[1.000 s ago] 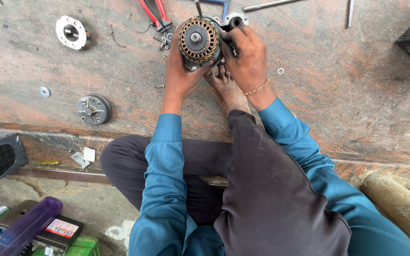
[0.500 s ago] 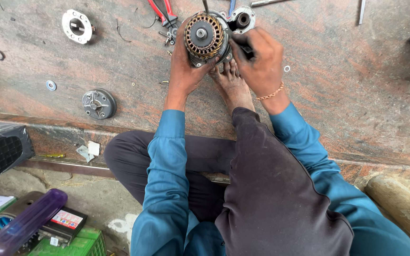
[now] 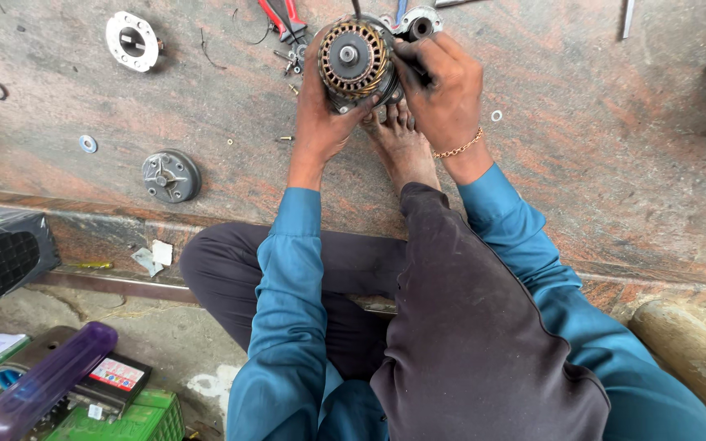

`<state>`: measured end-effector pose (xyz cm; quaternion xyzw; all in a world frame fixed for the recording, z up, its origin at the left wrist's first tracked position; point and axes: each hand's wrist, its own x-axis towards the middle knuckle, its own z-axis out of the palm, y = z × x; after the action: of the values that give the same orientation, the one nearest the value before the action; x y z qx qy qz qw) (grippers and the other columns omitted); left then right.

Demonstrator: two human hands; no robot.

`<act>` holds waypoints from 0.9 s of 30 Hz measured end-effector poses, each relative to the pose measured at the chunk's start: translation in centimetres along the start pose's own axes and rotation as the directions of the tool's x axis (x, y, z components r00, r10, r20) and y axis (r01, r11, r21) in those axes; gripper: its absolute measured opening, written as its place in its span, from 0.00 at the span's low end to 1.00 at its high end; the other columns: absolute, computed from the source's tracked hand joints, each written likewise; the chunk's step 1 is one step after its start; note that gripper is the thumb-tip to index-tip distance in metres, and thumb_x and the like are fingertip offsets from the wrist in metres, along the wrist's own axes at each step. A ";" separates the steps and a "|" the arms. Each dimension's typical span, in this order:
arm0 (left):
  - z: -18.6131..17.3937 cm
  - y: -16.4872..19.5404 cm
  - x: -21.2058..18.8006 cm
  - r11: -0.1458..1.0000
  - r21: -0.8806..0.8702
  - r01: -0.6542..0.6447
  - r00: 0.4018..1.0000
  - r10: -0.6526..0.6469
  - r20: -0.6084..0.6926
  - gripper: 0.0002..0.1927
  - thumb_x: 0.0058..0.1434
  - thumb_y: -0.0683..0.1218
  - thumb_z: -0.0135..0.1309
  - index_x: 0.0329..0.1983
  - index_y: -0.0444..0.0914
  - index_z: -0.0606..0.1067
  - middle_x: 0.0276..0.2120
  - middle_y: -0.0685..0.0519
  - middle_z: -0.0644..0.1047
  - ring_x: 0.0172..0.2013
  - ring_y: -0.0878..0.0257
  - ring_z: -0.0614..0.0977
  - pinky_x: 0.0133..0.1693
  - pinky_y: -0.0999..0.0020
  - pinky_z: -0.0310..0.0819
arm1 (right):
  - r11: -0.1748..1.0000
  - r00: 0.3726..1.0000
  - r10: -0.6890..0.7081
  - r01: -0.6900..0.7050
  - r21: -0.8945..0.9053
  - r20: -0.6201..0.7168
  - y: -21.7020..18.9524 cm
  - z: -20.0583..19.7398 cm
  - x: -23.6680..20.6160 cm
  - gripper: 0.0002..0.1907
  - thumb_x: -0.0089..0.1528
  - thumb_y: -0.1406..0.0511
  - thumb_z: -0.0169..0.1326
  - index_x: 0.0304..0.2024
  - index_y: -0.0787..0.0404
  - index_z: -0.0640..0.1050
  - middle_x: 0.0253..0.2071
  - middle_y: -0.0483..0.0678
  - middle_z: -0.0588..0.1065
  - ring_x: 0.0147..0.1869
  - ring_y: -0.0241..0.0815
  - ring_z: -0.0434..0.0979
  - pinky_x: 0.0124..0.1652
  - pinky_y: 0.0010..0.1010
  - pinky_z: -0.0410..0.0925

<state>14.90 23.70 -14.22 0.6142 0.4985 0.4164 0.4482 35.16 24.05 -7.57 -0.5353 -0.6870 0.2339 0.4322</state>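
A round motor stator (image 3: 355,59) with copper windings and a central shaft stands on the reddish stone floor (image 3: 582,163) at the top of the head view. My left hand (image 3: 324,122) cups its left and lower side. My right hand (image 3: 443,82) grips its right edge, fingers curled over a dark tool whose tip is hidden. My bare foot (image 3: 402,143) braces against the stator from below. A gold bracelet sits on my right wrist.
Red-handled pliers (image 3: 283,16) and small screws lie left of the stator. A white round end cap (image 3: 132,41), a grey round cover (image 3: 171,175) and washers (image 3: 87,144) lie at left. A purple-handled tool (image 3: 38,384) and boxes sit at bottom left.
The view has shifted slightly; both hands stay on the stator, and my right hand has closed in tighter over its right edge.
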 end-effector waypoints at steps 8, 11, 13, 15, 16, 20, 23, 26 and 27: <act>0.1 -1.0 0.1 0.974 0.137 -0.182 0.979 0.192 -0.067 0.60 0.50 0.48 0.83 0.79 0.54 0.54 0.77 0.55 0.47 0.78 0.51 0.53 0.78 0.51 0.64 | 0.964 0.988 0.058 -0.018 -0.265 0.143 -1.3 -1.7 -0.5 0.14 0.66 0.69 0.63 0.54 0.58 0.83 0.36 0.55 0.74 0.36 0.55 0.77 0.35 0.43 0.69; -0.8 -1.2 1.6 0.997 -0.012 -0.080 0.995 0.081 0.061 0.57 0.49 0.46 0.82 0.78 0.52 0.59 0.78 0.55 0.54 0.78 0.52 0.61 0.74 0.54 0.65 | 0.924 0.971 0.070 0.023 -0.380 0.229 -1.6 -2.2 -0.5 0.18 0.65 0.67 0.60 0.58 0.56 0.82 0.37 0.55 0.75 0.36 0.57 0.77 0.35 0.46 0.70; -1.9 -1.0 2.2 0.997 -0.051 -0.065 0.990 0.071 0.121 0.56 0.51 0.44 0.82 0.78 0.51 0.61 0.75 0.56 0.58 0.76 0.55 0.64 0.74 0.56 0.64 | 0.902 0.961 0.096 0.026 -0.431 0.260 -1.8 -2.2 -0.5 0.19 0.63 0.65 0.60 0.58 0.55 0.81 0.38 0.55 0.76 0.37 0.57 0.78 0.35 0.47 0.70; -2.9 -0.7 2.7 0.996 -0.075 -0.052 0.983 0.065 0.174 0.54 0.51 0.43 0.82 0.77 0.49 0.63 0.74 0.57 0.60 0.74 0.56 0.66 0.75 0.57 0.64 | 0.883 0.952 0.141 0.004 -0.470 0.273 -2.1 -2.0 -0.5 0.18 0.62 0.63 0.60 0.56 0.54 0.81 0.39 0.54 0.76 0.37 0.57 0.79 0.34 0.48 0.70; -3.3 -0.5 2.9 0.996 -0.080 -0.048 0.979 0.062 0.195 0.52 0.50 0.43 0.81 0.76 0.48 0.65 0.75 0.56 0.60 0.74 0.57 0.65 0.75 0.57 0.64 | 0.881 0.954 0.143 -0.002 -0.472 0.263 -2.3 -1.8 -0.5 0.18 0.63 0.64 0.60 0.57 0.55 0.81 0.40 0.54 0.76 0.37 0.58 0.79 0.35 0.48 0.70; -3.6 0.1 2.8 0.994 -0.108 -0.014 0.978 0.036 0.206 0.51 0.49 0.43 0.81 0.75 0.47 0.66 0.76 0.57 0.60 0.77 0.56 0.65 0.77 0.57 0.62 | 0.885 0.960 0.175 -0.057 -0.462 0.217 -2.9 -0.5 0.0 0.19 0.64 0.65 0.59 0.59 0.55 0.81 0.40 0.54 0.77 0.36 0.59 0.78 0.34 0.49 0.69; -3.5 0.2 2.8 0.992 -0.115 -0.044 0.976 0.067 0.207 0.51 0.51 0.42 0.81 0.76 0.47 0.66 0.77 0.57 0.59 0.75 0.56 0.63 0.78 0.56 0.61 | 0.877 0.962 0.201 -0.093 -0.472 0.184 -3.3 0.1 0.4 0.19 0.63 0.65 0.59 0.58 0.55 0.81 0.38 0.53 0.76 0.34 0.59 0.78 0.34 0.50 0.69; -3.5 0.0 2.9 0.995 -0.062 -0.079 0.975 0.090 0.204 0.53 0.49 0.42 0.82 0.76 0.48 0.65 0.77 0.58 0.60 0.76 0.56 0.61 0.81 0.56 0.59 | 0.873 0.959 0.209 -0.095 -0.479 0.191 -3.5 -0.2 0.4 0.19 0.61 0.64 0.59 0.56 0.55 0.81 0.37 0.52 0.76 0.36 0.59 0.78 0.34 0.50 0.69; -3.5 -0.1 2.9 0.995 -0.077 -0.060 0.976 0.075 0.206 0.53 0.49 0.42 0.81 0.76 0.48 0.65 0.78 0.57 0.59 0.77 0.56 0.61 0.80 0.56 0.58 | 0.872 0.957 0.210 -0.092 -0.480 0.198 -3.5 -0.5 0.4 0.19 0.60 0.63 0.59 0.55 0.55 0.82 0.37 0.52 0.76 0.37 0.59 0.78 0.35 0.50 0.69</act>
<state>12.00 27.01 -13.29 0.6550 0.4126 0.3818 0.5049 33.67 23.25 -4.45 -0.6428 -0.7264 0.1594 0.1836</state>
